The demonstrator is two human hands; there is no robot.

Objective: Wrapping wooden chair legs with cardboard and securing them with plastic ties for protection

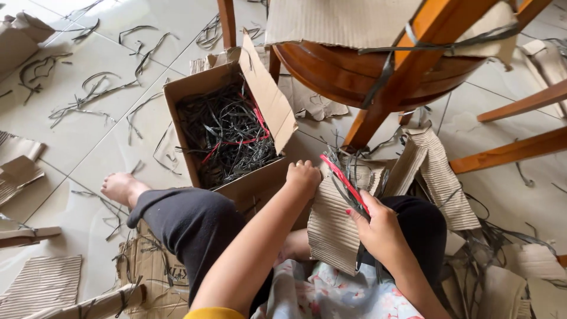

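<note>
From the head camera, looking down over the person's lap, the left hand (303, 175) sits near the centre of the frame, its forearm running up from about 7 o'clock; the fingers are curled into a loose fist, knuckles up, pressed against the top left edge of a piece of corrugated cardboard (332, 227) and just beside the near wall of an open cardboard box (267, 97). Whether those curled fingers pinch the cardboard's edge or only rest on it cannot be told. The right hand (381, 227) lies toward 5 o'clock of centre, wrist bent inward, thumb and fingers closed on a bundle of thin dark strips (345, 168) and one red strip (345, 180) that fan upward toward 11 o'clock over the cardboard's upper edge. The cardboard stands roughly upright between the two hands, across the person's knees. The box, at about 10 o'clock from the hands, is filled with a tangle of dark and red strips, one flap raised. A round wooden stool (378, 71) is at 1 o'clock, with cardboard draped over it. A bare foot (121, 188) rests on the tiled floor (88, 136) at 9 o'clock, with loose strips and cardboard scraps scattered around.
</note>
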